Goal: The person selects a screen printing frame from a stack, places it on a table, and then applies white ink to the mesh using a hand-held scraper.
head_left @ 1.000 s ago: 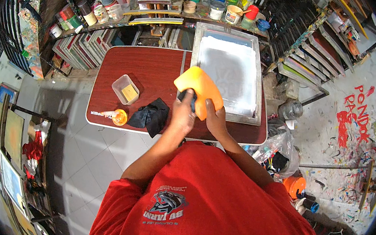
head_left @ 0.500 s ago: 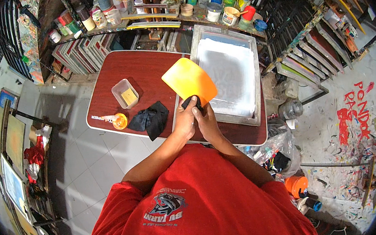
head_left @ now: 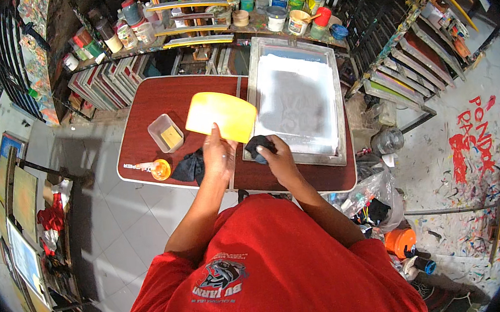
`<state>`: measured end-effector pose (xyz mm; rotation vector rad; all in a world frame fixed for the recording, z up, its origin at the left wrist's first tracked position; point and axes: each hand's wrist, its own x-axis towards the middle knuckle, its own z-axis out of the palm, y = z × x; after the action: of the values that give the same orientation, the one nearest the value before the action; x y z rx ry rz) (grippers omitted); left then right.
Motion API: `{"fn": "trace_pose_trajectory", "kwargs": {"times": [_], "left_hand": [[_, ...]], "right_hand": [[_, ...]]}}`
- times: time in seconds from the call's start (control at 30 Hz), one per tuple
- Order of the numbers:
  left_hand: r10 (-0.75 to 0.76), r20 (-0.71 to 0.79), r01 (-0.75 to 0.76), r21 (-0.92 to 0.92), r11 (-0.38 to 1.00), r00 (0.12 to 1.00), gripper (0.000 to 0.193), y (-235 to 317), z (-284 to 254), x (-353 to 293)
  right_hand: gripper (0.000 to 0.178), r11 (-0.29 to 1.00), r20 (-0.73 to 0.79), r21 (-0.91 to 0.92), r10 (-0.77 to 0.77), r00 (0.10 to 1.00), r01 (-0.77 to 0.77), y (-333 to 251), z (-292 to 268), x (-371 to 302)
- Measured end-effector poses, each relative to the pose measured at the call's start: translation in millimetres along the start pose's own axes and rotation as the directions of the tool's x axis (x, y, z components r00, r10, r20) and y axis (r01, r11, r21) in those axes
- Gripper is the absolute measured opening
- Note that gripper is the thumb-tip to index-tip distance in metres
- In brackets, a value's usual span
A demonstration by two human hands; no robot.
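Tabletop (head_left: 157, 99) beneath the yellow sheet (head_left: 221, 115) faces a shelf (head_left: 258, 25).

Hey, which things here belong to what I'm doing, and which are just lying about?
Likely in use:
yellow sheet, in your left hand
bunched black cloth, in your right hand
possibly the framed screen

Apparently just lying about:
stacked frames
red cloth
orange container

Both forearms (head_left: 192, 226) reach forward — left grip (head_left: 220, 157) pinching, thumb (head_left: 216, 133) uppermost — right grip (head_left: 279, 156) curled near it.

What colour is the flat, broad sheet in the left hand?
The flat, broad sheet is yellow, best seen in the head view.
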<state>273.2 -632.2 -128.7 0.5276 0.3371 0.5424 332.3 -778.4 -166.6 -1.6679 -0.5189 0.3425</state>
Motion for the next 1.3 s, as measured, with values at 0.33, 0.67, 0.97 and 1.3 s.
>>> {"fn": "trace_pose_trajectory", "kwargs": {"times": [0.33,0.67,0.97,1.3], "left_hand": [[-0.048,0.128,0.019,0.223,0.975,0.991,0.027,-13.4,9.0,-17.1],[0.029,0.097,-0.052,0.248,0.967,0.995,0.027,-15.2,-9.4,-13.3],[-0.103,0.191,0.034,0.335,0.942,0.976,0.025,-25.4,-10.3,-22.5],[-0.164,0.284,-0.047,0.612,0.789,0.945,0.022,-19.1,-25.3,-21.2]], "right_hand": [[0.014,0.739,0.018,-0.402,-0.584,0.812,0.541,-69.6,2.6,20.7],[0.018,0.706,0.195,-0.429,-0.537,0.821,0.564,-50.9,5.5,-4.7],[0.033,0.609,0.157,-0.484,-0.646,0.747,0.629,-82.1,14.2,28.1],[0.028,0.473,0.347,-0.446,-0.691,0.634,0.760,-85.8,18.0,32.1]]}}
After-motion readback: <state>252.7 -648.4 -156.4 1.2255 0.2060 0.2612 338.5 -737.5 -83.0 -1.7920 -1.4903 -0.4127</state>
